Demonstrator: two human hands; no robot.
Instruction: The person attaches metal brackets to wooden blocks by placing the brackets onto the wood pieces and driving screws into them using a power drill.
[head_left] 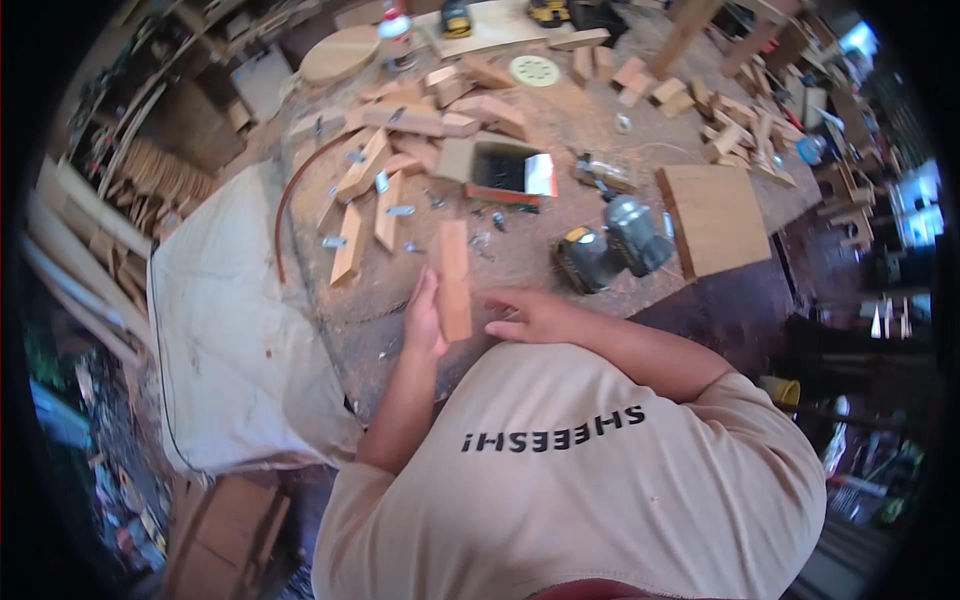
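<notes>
My left hand [427, 310] grips a pale wooden block [455, 280], held upright in the picture above the bench's near part. My right hand [525, 312] is just right of the block, fingers loosely apart and nothing visible in them. Beyond them an open cardboard box [500, 175] holds small dark pieces. Cut wood pieces [362, 165] lie to the upper left, several with metal fittings on or beside them. Two cordless power tools [612, 250] stand right of my right hand, near a square wooden board [713, 220].
The worn bench [600, 125] also carries wood offcuts [740, 130], a round wooden piece [338, 55], a bottle [397, 40] and a perforated disc [533, 70]. A curved strip [300, 190] lies along its left side, beside a draped pale cloth [230, 330].
</notes>
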